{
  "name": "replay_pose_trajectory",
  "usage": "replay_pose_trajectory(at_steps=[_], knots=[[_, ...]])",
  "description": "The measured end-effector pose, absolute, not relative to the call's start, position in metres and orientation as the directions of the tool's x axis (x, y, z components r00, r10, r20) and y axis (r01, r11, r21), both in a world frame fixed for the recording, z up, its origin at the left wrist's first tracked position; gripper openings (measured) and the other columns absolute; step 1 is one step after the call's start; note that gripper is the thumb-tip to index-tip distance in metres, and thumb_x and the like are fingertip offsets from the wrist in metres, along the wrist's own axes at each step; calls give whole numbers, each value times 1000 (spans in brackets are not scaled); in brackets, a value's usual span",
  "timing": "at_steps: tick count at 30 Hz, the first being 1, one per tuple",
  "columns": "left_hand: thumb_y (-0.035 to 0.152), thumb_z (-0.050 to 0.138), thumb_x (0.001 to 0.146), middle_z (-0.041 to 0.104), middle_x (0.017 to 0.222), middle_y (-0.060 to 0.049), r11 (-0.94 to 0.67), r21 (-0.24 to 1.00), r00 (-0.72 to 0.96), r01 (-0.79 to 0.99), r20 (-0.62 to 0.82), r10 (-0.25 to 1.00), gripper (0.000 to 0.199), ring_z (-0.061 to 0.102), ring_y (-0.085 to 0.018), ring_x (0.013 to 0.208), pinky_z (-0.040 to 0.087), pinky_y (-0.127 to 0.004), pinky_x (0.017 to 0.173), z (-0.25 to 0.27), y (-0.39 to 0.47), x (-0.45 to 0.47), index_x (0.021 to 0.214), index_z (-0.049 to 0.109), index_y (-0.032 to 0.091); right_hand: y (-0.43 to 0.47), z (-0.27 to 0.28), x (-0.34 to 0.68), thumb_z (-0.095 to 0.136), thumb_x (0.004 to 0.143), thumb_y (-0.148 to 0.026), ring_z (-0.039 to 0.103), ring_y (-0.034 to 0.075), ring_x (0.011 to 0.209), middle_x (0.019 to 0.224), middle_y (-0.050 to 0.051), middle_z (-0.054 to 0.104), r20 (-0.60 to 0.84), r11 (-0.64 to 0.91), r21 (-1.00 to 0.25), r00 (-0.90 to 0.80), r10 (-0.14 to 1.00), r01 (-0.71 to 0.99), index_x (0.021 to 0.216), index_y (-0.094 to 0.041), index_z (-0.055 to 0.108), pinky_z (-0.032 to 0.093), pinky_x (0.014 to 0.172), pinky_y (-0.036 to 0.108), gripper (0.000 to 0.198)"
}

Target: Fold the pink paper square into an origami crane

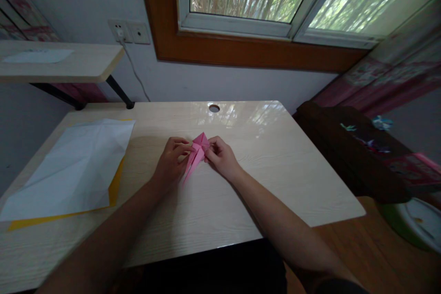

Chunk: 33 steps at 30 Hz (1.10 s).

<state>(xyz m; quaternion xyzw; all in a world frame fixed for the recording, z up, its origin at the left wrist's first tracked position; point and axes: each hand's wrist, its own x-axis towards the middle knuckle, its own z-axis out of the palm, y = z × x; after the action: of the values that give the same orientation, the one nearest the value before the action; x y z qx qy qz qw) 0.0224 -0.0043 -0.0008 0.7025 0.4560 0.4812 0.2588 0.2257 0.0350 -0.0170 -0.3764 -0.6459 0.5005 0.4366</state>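
A piece of folded pink origami paper (197, 152) is held between my two hands over the middle of the desk. It has a broad pointed top and narrow, split points that slant down to the left. My left hand (176, 156) pinches its left edge with the fingertips. On the opposite edge, my right hand (220, 154) closes thumb and fingers on the paper. Parts of both edges are hidden behind my fingers.
White sheets (76, 165) lie over yellow paper (115, 183) on the left of the desk (275, 170). A raised shelf (93, 62) stands at the back left. The desk has a round cable hole (214, 108) near the wall. Dark furniture (344, 147) with small colourful items stands right.
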Motion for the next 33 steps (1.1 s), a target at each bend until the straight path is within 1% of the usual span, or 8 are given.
replay_pose_trajectory(at_steps=[5, 8, 10, 13, 16, 23, 29, 33], knots=[[29, 69, 91, 54, 125, -9, -445, 823, 133, 354, 427, 895, 10, 64, -19, 105, 65, -34, 78, -2, -3, 23, 100, 71, 24, 35, -16, 226, 65, 91, -39, 56, 13, 60, 69, -3, 61, 224, 277, -956, -363, 905, 100, 100, -23, 58, 41, 57, 25, 20], [23, 67, 92, 61, 120, -8, -494, 775, 189, 394, 458, 869, 8, 63, -21, 110, 61, -37, 88, -3, 0, 22, 99, 72, 24, 35, -13, 226, 67, 86, -30, 52, 13, 63, 74, -3, 59, 284, 359, -921, -364, 887, 155, 97, -23, 59, 39, 59, 24, 16], [20, 65, 92, 66, 115, -7, -536, 733, 224, 419, 489, 843, 10, 64, -21, 109, 58, -39, 94, -3, 1, 21, 97, 73, 24, 35, -12, 226, 68, 84, -27, 50, 13, 66, 76, -3, 58, 311, 396, -900, -367, 876, 181, 96, -23, 60, 38, 60, 25, 15], [19, 65, 92, 68, 110, -7, -554, 713, 213, 429, 516, 829, 10, 66, -21, 104, 56, -39, 94, -2, 2, 21, 94, 73, 24, 34, -9, 226, 67, 89, -33, 51, 13, 66, 77, -2, 58, 298, 383, -907, -375, 878, 176, 95, -22, 62, 39, 61, 25, 13], [23, 67, 92, 69, 105, -6, -524, 737, 169, 427, 505, 847, 6, 66, -20, 101, 56, -38, 93, 0, 1, 23, 91, 73, 23, 33, -7, 225, 64, 94, -42, 53, 13, 67, 78, 0, 60, 269, 351, -922, -381, 884, 163, 95, -22, 62, 41, 62, 26, 20], [36, 69, 92, 70, 100, -5, -366, 872, 49, 325, 370, 928, 16, 66, -18, 91, 56, -32, 82, 1, -1, 28, 85, 70, 21, 32, -9, 222, 63, 95, -50, 57, 14, 65, 76, 0, 62, 256, 333, -930, -376, 891, 156, 98, -22, 61, 44, 60, 26, 28], [39, 70, 90, 70, 96, -2, -216, 962, -12, 167, 221, 975, 20, 66, -16, 83, 53, -27, 73, -1, -3, 31, 83, 64, 20, 30, -9, 221, 61, 97, -49, 58, 15, 67, 76, 1, 63, 266, 354, -917, -382, 885, 182, 99, -22, 60, 44, 62, 27, 27], [39, 71, 88, 69, 84, 2, -109, 988, -28, 109, 113, 993, 21, 67, -14, 73, 51, -24, 65, -2, -4, 31, 88, 59, 21, 29, -9, 221, 60, 98, -47, 56, 15, 68, 77, 1, 63, 280, 395, -889, -408, 869, 231, 99, -22, 59, 42, 62, 27, 25]])
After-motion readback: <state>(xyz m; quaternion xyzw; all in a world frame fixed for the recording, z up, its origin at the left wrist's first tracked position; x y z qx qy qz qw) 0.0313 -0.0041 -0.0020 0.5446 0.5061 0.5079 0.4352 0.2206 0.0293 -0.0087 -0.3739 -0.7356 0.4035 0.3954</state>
